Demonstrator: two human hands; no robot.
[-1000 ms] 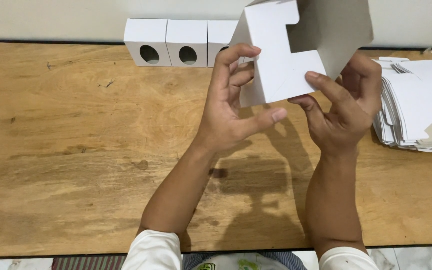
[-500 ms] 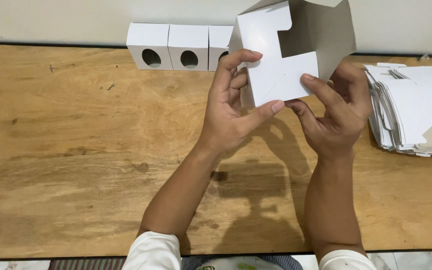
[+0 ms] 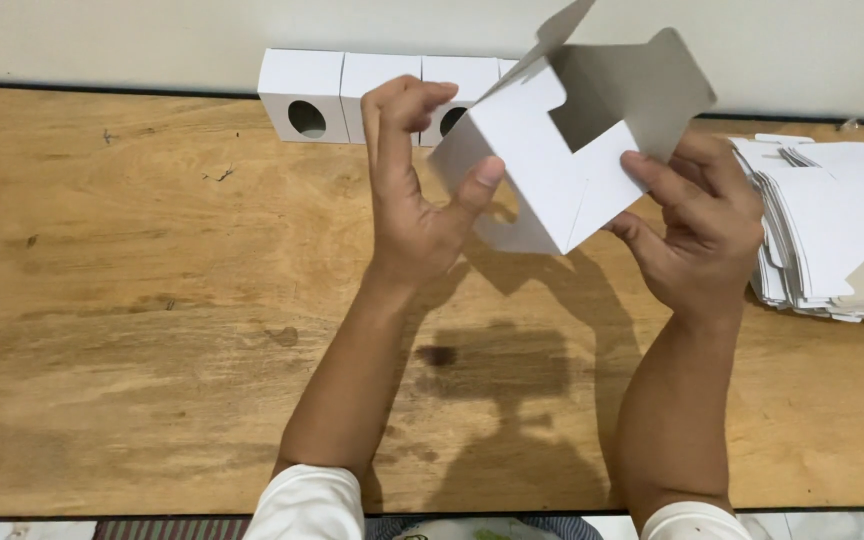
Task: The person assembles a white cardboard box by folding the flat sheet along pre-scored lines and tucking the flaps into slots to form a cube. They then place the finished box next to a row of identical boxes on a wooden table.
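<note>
White card, half-folded box up in the air between both hands, above the wooden surface. Left hand pinching its near panel with the thumb, right hand clamped on the corner and flap. Probably light, thin, easily creased; best held by panel edges. Finished boxes beyond, flat blanks right of the grip.
</note>
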